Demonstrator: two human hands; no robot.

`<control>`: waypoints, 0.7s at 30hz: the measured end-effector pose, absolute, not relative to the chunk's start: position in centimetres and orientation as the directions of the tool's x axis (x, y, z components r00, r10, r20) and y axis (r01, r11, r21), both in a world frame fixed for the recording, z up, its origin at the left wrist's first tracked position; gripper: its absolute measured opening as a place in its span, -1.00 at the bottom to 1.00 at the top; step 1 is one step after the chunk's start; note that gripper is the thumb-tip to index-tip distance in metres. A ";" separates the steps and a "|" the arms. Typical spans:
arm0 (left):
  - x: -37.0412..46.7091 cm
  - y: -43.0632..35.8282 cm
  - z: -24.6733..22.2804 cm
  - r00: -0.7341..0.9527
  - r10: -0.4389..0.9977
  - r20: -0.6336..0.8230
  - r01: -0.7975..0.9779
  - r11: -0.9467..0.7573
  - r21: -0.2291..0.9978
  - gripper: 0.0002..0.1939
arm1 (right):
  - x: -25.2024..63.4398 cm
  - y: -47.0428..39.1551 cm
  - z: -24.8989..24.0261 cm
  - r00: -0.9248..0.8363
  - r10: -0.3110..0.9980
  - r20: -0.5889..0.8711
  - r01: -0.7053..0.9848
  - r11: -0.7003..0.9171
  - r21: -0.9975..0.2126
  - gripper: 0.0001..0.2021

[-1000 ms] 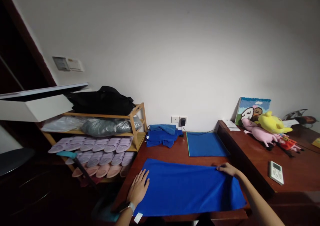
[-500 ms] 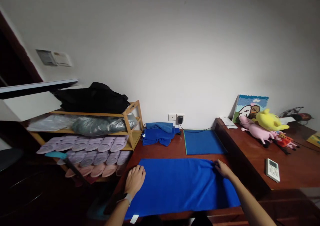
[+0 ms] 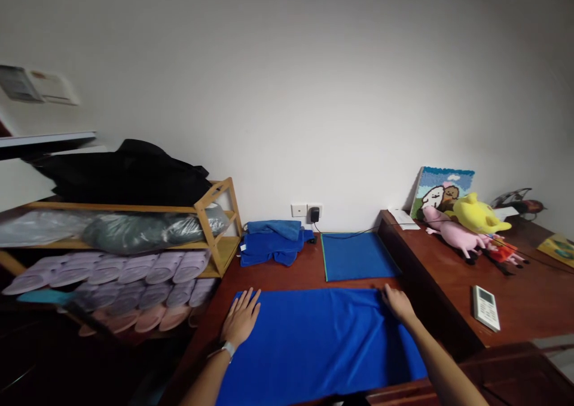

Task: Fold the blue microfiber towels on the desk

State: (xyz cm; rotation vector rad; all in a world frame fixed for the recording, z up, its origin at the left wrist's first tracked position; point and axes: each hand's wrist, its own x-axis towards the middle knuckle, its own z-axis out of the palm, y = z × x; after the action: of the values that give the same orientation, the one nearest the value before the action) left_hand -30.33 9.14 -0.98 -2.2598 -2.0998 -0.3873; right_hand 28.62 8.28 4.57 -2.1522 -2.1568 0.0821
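Observation:
A bright blue cloth (image 3: 305, 340) lies spread over the brown wooden table, with creases running toward its right side. My left hand (image 3: 241, 319) rests flat on its far left corner, fingers stretched out, a watch on the wrist. At the far right corner, my right hand (image 3: 398, 303) has its fingers closed on the edge of the cloth. Behind it lies a flat, folded blue cloth (image 3: 359, 256) with a green edge. Crumpled blue cloths (image 3: 271, 244) sit in a pile at the back left.
A wooden rack (image 3: 219, 250) on the left holds slippers (image 3: 130, 268), wrapped bundles and a black bag (image 3: 125, 173). On the raised right surface are plush toys (image 3: 475, 217), a picture and a white remote (image 3: 485, 308). A black plug (image 3: 315, 214) trails a cord by the wall.
My left hand's fingers have spread out flatter on the cloth's corner. My right hand stays at the far right corner. The whole view has shifted slightly rightward.

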 end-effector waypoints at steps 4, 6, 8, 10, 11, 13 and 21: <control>-30.4 10.2 -0.8 0.048 0.984 0.172 0.990 -0.069 0.120 -0.42 | 28.2 9.6 5.9 0.029 0.984 0.177 0.998 -0.020 -0.057 -0.60; -30.3 10.6 -0.7 0.034 0.984 0.174 0.993 -0.054 0.107 -0.42 | 27.6 10.1 5.9 0.036 0.974 0.224 0.999 -0.027 -0.042 -0.61; -30.3 10.8 -0.6 0.021 0.980 0.198 0.993 -0.043 0.106 -0.41 | 27.0 10.2 5.2 0.054 0.969 0.242 0.998 -0.049 -0.026 -0.60; -30.3 10.8 -0.4 0.017 0.969 0.248 0.992 -0.048 0.118 -0.40 | 26.6 9.8 3.9 0.083 0.968 0.235 0.997 -0.080 -0.022 -0.58; -30.3 10.7 -0.3 0.021 0.960 0.278 0.990 -0.058 0.125 -0.40 | 26.5 9.4 3.1 0.100 0.970 0.224 0.995 -0.095 -0.030 -0.57; -30.3 10.4 0.0 0.042 0.942 0.332 0.987 -0.090 0.131 -0.41 | 26.6 8.3 1.5 0.126 0.975 0.182 0.991 -0.116 -0.069 -0.53; -30.1 10.2 -1.0 0.075 0.976 0.205 0.987 -0.102 0.125 -0.39 | 28.1 4.1 -1.7 0.131 0.990 0.043 0.968 -0.119 -0.219 -0.38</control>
State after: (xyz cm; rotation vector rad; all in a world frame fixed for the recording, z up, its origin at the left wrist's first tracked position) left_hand -30.06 10.17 -0.97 -2.2687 -2.0735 -0.3664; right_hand 28.10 4.15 -1.73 -2.2084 -1.9446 0.1683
